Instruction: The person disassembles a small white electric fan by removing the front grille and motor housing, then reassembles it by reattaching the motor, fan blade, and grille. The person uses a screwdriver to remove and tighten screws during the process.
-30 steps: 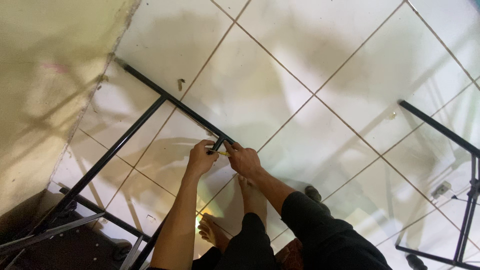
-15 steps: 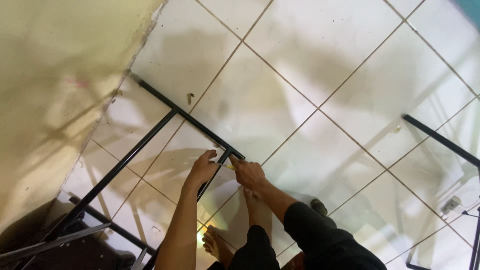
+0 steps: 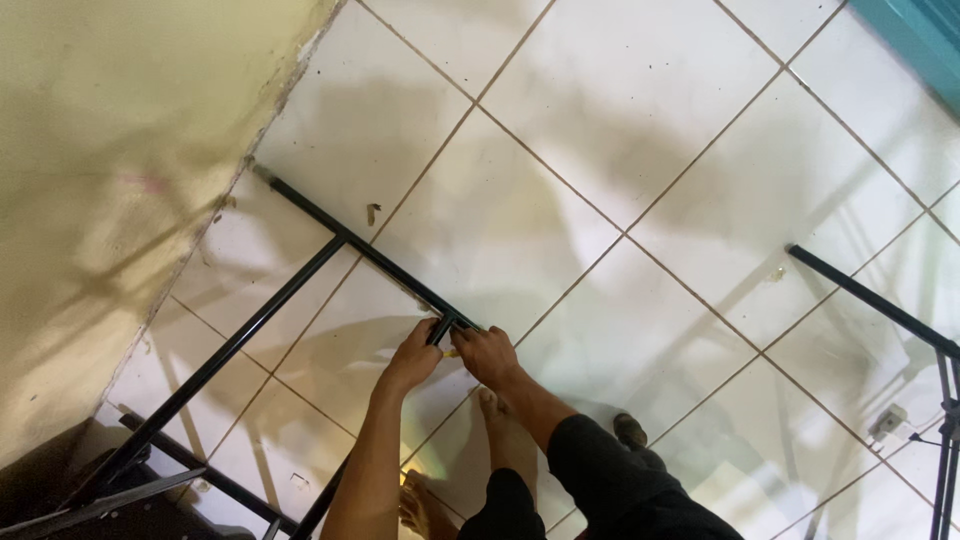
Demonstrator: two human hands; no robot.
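A black metal tube frame point(image 3: 330, 235) lies on the white tiled floor, one long bar running from the wall down to a corner joint point(image 3: 448, 325). My left hand point(image 3: 412, 358) grips the tube just left of that joint. My right hand point(image 3: 485, 355) is closed on the joint from the right, fingers wrapped over its end. A small yellow object peeks out between the two hands; what it is cannot be told. A bare foot point(image 3: 492, 410) stands on the tile just below my hands.
A pale yellow wall point(image 3: 110, 180) fills the left side. More black bars point(image 3: 190, 470) cross at the lower left. Another black frame point(image 3: 880, 305) stands at the right, with a small white plug point(image 3: 887, 422) and cable near it. A teal edge point(image 3: 915, 35) shows top right.
The view has shifted so the frame and both hands sit lower and further right in the picture. Both hands have stayed on the corner joint throughout.
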